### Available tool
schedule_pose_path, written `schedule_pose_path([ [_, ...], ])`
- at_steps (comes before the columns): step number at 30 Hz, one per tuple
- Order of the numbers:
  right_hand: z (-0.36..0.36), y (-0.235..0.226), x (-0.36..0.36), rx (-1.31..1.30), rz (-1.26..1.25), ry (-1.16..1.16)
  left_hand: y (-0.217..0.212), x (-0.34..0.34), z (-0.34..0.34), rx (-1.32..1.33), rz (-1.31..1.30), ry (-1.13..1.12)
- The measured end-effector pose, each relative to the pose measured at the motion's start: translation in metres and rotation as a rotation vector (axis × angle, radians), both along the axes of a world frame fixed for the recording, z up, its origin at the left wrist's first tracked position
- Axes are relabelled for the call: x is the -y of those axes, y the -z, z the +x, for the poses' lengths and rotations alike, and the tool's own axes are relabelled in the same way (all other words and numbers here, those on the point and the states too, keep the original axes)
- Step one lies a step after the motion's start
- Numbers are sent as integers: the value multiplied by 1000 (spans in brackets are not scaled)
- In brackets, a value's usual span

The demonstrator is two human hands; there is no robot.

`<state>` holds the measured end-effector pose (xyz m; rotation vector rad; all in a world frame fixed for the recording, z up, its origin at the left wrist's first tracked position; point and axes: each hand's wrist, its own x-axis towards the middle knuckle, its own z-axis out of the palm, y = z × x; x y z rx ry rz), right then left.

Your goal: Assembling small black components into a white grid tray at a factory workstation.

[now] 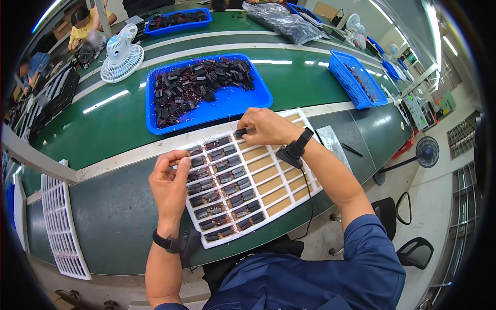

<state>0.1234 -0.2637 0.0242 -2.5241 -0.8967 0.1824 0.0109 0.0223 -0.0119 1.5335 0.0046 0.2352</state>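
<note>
Green bench (124, 206) carried a white grid tray (243, 181), the landmark at the person's near edge. Over the tray's left rim, the left hand (169, 181) was curled, its fingertips pinched together on a fine wire barely visible. At the tray's far rim, the right hand (263, 126) pinched a small black part (240, 133) above a cell. Black parts filled the tray's left cells; its right cells showed bare. Just beyond the tray lay a blue bin (206, 90) of loose black parts. Farther left of the bin stood a white fan (121, 54).
</note>
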Motion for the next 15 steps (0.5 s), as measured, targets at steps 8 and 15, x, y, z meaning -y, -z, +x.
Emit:
schedule_pose_path([
  [8,8,-2,4,9,-6,-66,3,-6,10,-10,0,-51],
  [15,10,6,5,24,88,-64,5,-8,11,14,11,-76],
])
